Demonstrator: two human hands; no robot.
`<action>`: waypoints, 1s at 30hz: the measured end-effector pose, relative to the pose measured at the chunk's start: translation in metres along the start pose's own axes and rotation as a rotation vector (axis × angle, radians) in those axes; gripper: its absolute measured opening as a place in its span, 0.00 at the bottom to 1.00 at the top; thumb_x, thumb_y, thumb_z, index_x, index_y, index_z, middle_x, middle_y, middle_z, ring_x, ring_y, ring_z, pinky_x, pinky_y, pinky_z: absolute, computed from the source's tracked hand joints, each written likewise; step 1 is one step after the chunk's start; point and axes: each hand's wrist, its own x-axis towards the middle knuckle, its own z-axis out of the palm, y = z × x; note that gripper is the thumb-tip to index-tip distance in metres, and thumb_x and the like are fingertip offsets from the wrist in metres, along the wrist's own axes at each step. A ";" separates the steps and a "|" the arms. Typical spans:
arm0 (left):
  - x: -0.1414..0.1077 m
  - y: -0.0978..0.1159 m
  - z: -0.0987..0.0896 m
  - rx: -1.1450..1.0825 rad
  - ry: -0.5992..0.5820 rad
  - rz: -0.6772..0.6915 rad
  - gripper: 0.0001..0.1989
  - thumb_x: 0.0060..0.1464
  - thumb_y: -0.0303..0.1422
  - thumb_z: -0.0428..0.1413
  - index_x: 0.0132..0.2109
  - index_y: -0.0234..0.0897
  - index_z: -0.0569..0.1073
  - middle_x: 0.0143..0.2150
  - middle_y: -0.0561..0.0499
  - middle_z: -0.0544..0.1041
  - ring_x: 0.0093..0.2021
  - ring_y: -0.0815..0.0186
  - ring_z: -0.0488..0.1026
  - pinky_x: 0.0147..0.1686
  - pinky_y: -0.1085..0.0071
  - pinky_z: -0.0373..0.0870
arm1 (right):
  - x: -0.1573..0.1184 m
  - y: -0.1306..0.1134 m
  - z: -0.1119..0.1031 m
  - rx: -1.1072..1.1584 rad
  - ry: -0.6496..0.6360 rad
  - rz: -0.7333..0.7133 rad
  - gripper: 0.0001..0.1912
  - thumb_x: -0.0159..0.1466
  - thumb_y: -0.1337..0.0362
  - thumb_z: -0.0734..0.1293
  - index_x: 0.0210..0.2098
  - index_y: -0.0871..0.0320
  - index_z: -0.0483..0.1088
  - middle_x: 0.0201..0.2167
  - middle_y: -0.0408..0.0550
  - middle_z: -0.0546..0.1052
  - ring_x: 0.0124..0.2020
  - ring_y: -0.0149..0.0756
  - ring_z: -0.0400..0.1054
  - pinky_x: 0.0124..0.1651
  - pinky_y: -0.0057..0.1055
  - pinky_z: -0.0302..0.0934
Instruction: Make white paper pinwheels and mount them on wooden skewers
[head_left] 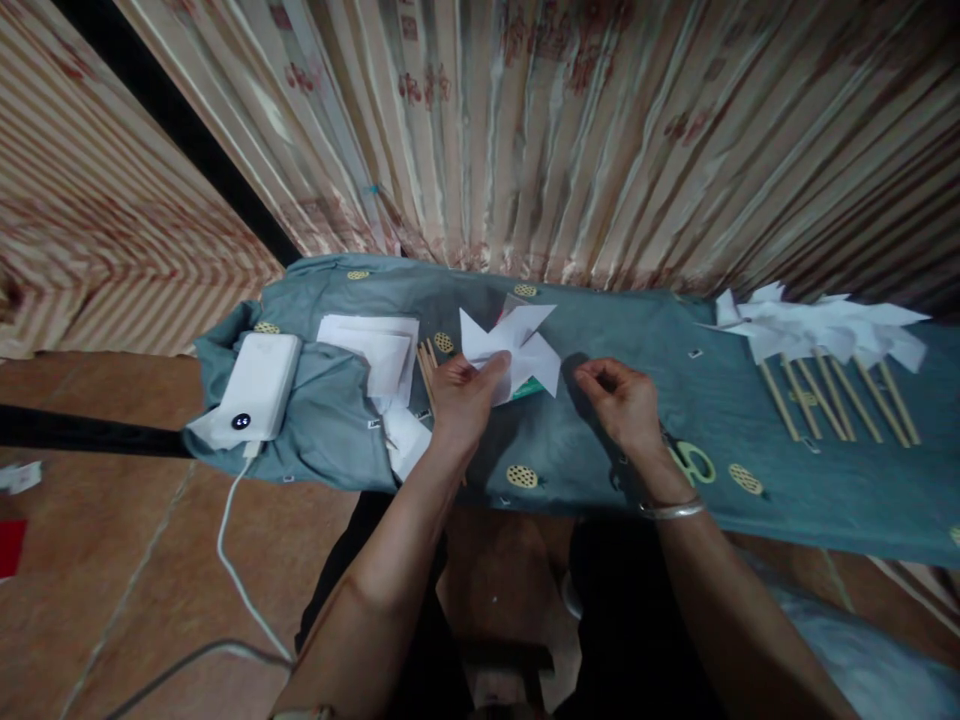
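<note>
In the middle of the cloth-covered surface, my left hand (465, 400) grips a white paper pinwheel (538, 348), its thumb pressed on the centre. Beneath the pinwheel, part of a green and pale item (527, 388) shows; its kind is hidden. To the right and apart from the paper, my right hand (624, 402) is closed in a pinch; whatever its fingertips hold is too small to make out. Scissors with light green handles (697, 463) lie beside my right wrist, their blades mostly hidden. Thin wooden sticks (426, 365) rest just left of my left hand.
Several white pinwheels on sticks (825, 330) lie in a row at the right. White paper sheets (367, 340) are stacked on the left, near a white power bank (262, 380) with a cable (229, 530). A pleated curtain (480, 150) hangs behind the blue-green cloth (637, 320).
</note>
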 end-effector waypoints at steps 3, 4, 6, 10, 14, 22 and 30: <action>-0.004 -0.004 0.003 0.044 -0.005 -0.014 0.09 0.38 0.36 0.68 0.28 0.36 0.80 0.28 0.51 0.81 0.27 0.68 0.75 0.31 0.70 0.71 | -0.003 0.008 0.000 0.008 -0.038 0.003 0.11 0.59 0.55 0.67 0.30 0.55 0.75 0.27 0.45 0.79 0.29 0.39 0.72 0.36 0.35 0.64; -0.005 -0.005 0.003 0.063 -0.003 -0.019 0.10 0.37 0.36 0.68 0.28 0.35 0.80 0.28 0.51 0.81 0.27 0.68 0.75 0.31 0.70 0.70 | -0.004 0.009 0.000 -0.009 -0.051 -0.005 0.10 0.59 0.56 0.67 0.30 0.55 0.76 0.27 0.45 0.79 0.29 0.39 0.72 0.36 0.34 0.64; -0.006 -0.007 0.005 0.101 0.001 -0.034 0.10 0.37 0.35 0.67 0.29 0.34 0.80 0.28 0.51 0.81 0.27 0.67 0.74 0.30 0.71 0.69 | -0.005 0.008 -0.001 -0.072 -0.082 -0.033 0.09 0.60 0.58 0.65 0.31 0.55 0.76 0.28 0.46 0.80 0.29 0.38 0.72 0.36 0.33 0.63; -0.005 -0.011 0.010 0.144 -0.004 -0.047 0.09 0.37 0.34 0.65 0.29 0.34 0.80 0.27 0.51 0.81 0.27 0.68 0.73 0.30 0.72 0.68 | -0.008 0.002 -0.005 -0.212 -0.157 -0.105 0.09 0.62 0.64 0.63 0.32 0.54 0.76 0.31 0.48 0.81 0.32 0.39 0.74 0.38 0.33 0.63; -0.005 -0.015 0.017 0.150 -0.016 -0.042 0.08 0.37 0.33 0.65 0.28 0.34 0.81 0.26 0.51 0.80 0.25 0.69 0.72 0.29 0.72 0.67 | -0.008 -0.001 -0.008 -0.238 -0.219 -0.173 0.09 0.62 0.66 0.63 0.31 0.55 0.75 0.34 0.49 0.81 0.35 0.41 0.75 0.40 0.33 0.64; -0.009 -0.020 0.022 0.186 -0.053 -0.071 0.10 0.39 0.34 0.66 0.30 0.32 0.81 0.28 0.50 0.80 0.26 0.69 0.72 0.29 0.73 0.66 | -0.010 0.000 -0.006 -0.306 -0.171 -0.175 0.08 0.62 0.69 0.64 0.32 0.56 0.75 0.32 0.50 0.80 0.35 0.42 0.75 0.38 0.32 0.63; -0.008 -0.023 0.023 0.070 -0.068 -0.149 0.11 0.37 0.35 0.67 0.29 0.32 0.80 0.27 0.51 0.79 0.25 0.71 0.72 0.28 0.74 0.66 | -0.016 0.009 -0.013 -0.276 -0.190 -0.337 0.10 0.63 0.72 0.61 0.36 0.56 0.74 0.44 0.54 0.80 0.45 0.43 0.75 0.47 0.35 0.67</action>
